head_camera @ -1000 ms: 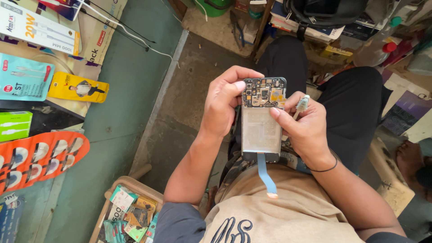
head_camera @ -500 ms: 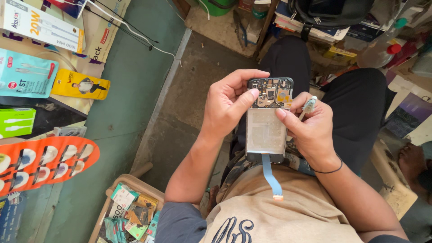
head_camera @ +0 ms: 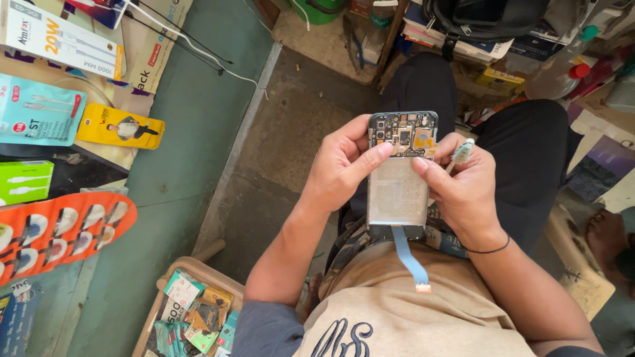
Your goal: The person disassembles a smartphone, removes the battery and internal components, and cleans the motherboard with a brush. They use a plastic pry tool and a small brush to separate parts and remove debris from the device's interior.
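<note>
Presently: opened smartphone with exposed circuit board and silver battery (head_camera: 399, 173) held face-down over lap, above black trousers (head_camera: 529, 158). Left hand (head_camera: 344, 165) grasps left edge, thumb on board. Right hand (head_camera: 463, 188) grasps right edge, small pale tool (head_camera: 461, 152) pinched in fingers. Blue flex ribbon cable (head_camera: 410, 259) dangles loose below. Step judged: board inspection. Next move calls for fine, steady tool placement.

My left hand (head_camera: 344, 168) covers the opened phone's (head_camera: 400, 178) left edge, my right hand (head_camera: 463, 192) its right. The small tool (head_camera: 461, 153) there is too blurred to identify. The orange card (head_camera: 53, 235) runs off-frame.
</note>
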